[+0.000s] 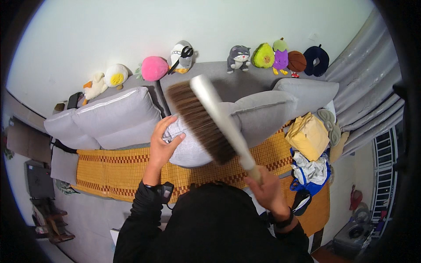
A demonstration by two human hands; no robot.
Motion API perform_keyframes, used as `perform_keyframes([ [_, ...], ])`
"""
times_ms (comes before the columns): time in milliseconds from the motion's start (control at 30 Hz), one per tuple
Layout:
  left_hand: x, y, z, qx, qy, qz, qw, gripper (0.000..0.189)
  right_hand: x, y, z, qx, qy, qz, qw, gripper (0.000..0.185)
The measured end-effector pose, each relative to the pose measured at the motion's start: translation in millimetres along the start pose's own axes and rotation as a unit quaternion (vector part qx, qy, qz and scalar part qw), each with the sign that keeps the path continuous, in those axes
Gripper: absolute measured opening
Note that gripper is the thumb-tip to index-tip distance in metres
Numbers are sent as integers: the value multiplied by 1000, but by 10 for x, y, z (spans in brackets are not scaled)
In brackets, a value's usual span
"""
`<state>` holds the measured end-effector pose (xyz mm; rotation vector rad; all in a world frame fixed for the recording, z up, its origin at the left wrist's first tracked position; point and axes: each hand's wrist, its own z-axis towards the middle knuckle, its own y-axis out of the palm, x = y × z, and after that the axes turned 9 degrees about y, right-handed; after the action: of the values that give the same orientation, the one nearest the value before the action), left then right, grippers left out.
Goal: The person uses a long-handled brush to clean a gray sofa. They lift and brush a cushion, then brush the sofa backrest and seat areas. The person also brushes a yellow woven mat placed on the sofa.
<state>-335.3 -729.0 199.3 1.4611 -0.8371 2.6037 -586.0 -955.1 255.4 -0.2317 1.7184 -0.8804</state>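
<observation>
In my right hand (268, 192) is the handle of a long bed brush (204, 123) with dense brown bristles and a pale back. The brush is raised, slanting from upper left to lower right, and its pale back is blurred. My left hand (162, 141) grips the bunched fabric at the left end of a light grey cushion (189, 153). Part of that cushion is hidden behind the bristles. I cannot tell whether the bristles touch it. Below lies a bamboo-tile seat mat (113, 167) with brown checkered bands, spread over the sofa seat.
Grey back cushions (121, 120) (266, 111) lean along the sofa. Plush toys, including a pink one (154, 68) and a grey cat (238, 59), line the backrest top beside a navy neck pillow (316, 60). At right lie a yellow package (309, 136), bags (310, 169) and grey curtains (365, 69).
</observation>
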Motion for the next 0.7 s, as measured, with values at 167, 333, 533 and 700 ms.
perform_keyframes([
  [167, -59, 122, 9, 79, -28, 23, 996, 31, 47, 318, 193, 43, -88, -67, 993, 39],
  [333, -59, 81, -17, 74, -25, 17, 997, 25, 512, -87, 239, 175, -46, -124, 976, 37],
  [533, -5, 149, -46, 97, -31, 26, 995, 24, 872, -746, 280, 284, 107, -108, 947, 30],
  [700, -36, 208, -79, 113, -26, 33, 993, 25, 624, -562, 121, 199, 101, 11, 975, 34],
])
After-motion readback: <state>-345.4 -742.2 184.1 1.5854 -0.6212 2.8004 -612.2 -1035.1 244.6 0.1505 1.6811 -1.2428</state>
